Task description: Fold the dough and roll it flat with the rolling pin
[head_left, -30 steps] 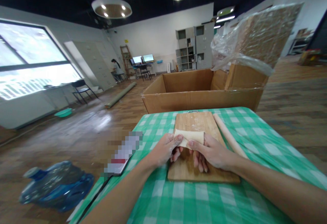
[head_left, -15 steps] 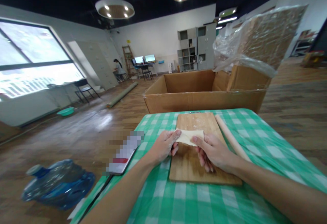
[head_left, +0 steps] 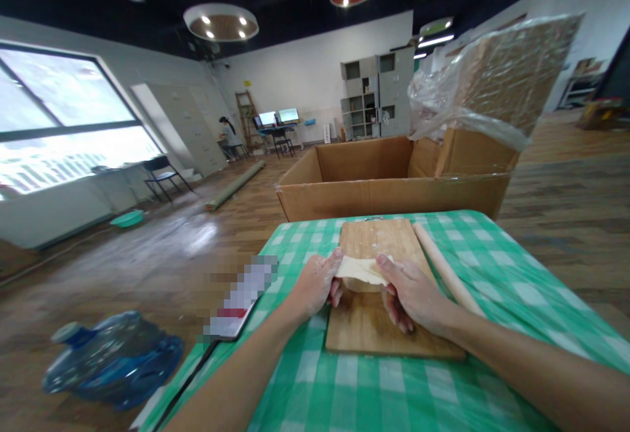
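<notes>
A pale, flat piece of dough (head_left: 363, 270) is stretched between my two hands, held above a wooden cutting board (head_left: 388, 343). My left hand (head_left: 317, 282) pinches its left end between thumb and fingers. At the right end, my right hand (head_left: 411, 291) grips it with the thumb on top and the other fingers curled below. White, floury marks show on the far part of the board. Along the board's right side lies a wooden rolling pin (head_left: 447, 268), its near end hidden behind my right forearm.
A green-and-white checked cloth (head_left: 315, 386) covers the table. A phone-like device (head_left: 236, 310), partly blurred, lies at the left edge with a black cable. A large blue water jug (head_left: 115, 360) is on the floor at left. Beyond the table stands an open cardboard box (head_left: 394, 195).
My right thumb has shifted up and right toward the dough's right end. The dough now sags and folds over, with a lower layer showing beneath. My left hand keeps its pinch.
</notes>
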### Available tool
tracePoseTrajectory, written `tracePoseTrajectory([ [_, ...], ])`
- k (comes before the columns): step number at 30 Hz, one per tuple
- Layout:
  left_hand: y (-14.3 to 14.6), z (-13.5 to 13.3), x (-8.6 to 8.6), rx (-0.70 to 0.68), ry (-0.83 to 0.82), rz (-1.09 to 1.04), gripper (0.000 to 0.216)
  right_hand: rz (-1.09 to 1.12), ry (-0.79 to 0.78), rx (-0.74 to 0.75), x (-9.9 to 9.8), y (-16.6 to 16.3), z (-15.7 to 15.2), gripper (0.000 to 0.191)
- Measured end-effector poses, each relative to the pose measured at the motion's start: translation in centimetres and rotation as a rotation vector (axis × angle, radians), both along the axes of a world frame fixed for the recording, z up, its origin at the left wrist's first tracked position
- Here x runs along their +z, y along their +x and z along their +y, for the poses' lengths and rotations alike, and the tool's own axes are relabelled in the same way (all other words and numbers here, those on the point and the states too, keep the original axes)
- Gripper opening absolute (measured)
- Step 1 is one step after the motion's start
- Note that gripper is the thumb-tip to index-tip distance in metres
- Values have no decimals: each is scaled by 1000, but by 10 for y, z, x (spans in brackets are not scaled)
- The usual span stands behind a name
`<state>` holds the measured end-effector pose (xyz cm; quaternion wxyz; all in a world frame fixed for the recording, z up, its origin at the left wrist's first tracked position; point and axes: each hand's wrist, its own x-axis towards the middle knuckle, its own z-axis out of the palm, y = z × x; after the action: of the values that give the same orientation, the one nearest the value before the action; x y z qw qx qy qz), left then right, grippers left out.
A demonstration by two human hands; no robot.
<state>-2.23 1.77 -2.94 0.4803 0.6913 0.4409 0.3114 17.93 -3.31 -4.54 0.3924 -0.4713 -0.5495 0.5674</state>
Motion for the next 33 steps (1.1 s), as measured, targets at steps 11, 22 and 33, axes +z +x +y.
tracePoseTrajectory([
  [11,-6,1,6,32,376,-64,52,187,-163,-55,13,-5,-3,67],
  [22,10,-18,4,-101,309,-74,44,287,-114,29,53,-4,-12,63],
  [33,19,-25,5,-91,-23,-210,52,-311,500,-181,24,6,8,33],
])
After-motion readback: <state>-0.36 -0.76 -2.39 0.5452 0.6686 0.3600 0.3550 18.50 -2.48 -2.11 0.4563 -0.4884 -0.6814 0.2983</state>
